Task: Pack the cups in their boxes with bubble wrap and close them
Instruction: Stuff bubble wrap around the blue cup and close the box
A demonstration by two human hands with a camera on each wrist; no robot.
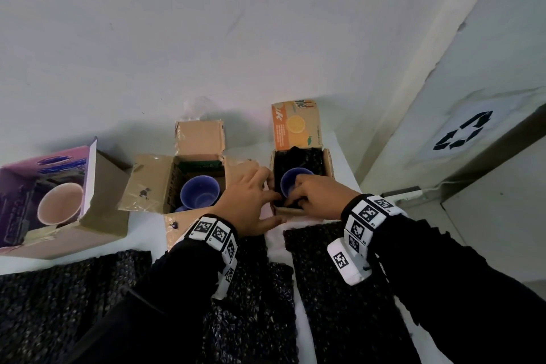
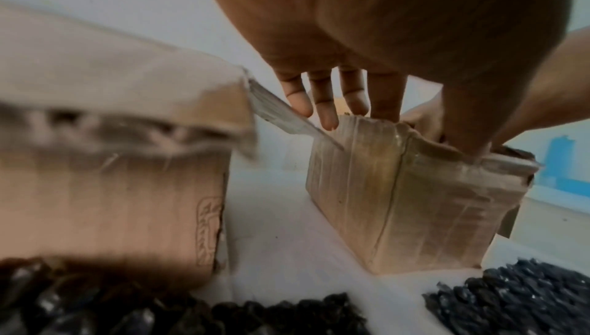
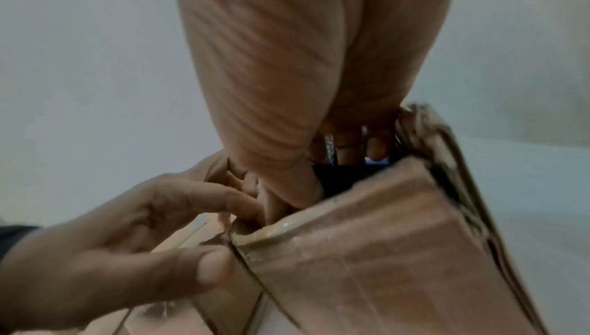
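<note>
A small cardboard box (image 1: 328,162) with an orange printed flap (image 1: 297,124) stands open at the right. It is lined with black bubble wrap (image 1: 298,158), and a blue cup (image 1: 288,182) sits upright inside. My left hand (image 1: 248,201) holds the box's near left corner: its fingers (image 2: 328,110) lie over the left wall and its thumb (image 3: 214,267) is on the near wall (image 3: 367,252). My right hand (image 1: 316,195) reaches into the box from the near side. Its curled fingers (image 3: 376,146) are tucked into the wrap beside the cup, with the fingertips hidden.
A brown box (image 1: 153,183) with a second blue cup (image 1: 201,193) stands open in the middle. At the left, a purple box (image 1: 103,201) holds a pink cup (image 1: 59,204). Black bubble wrap sheets (image 1: 339,289) cover the near table. The wall is close behind, and the table edge (image 1: 351,180) is at the right.
</note>
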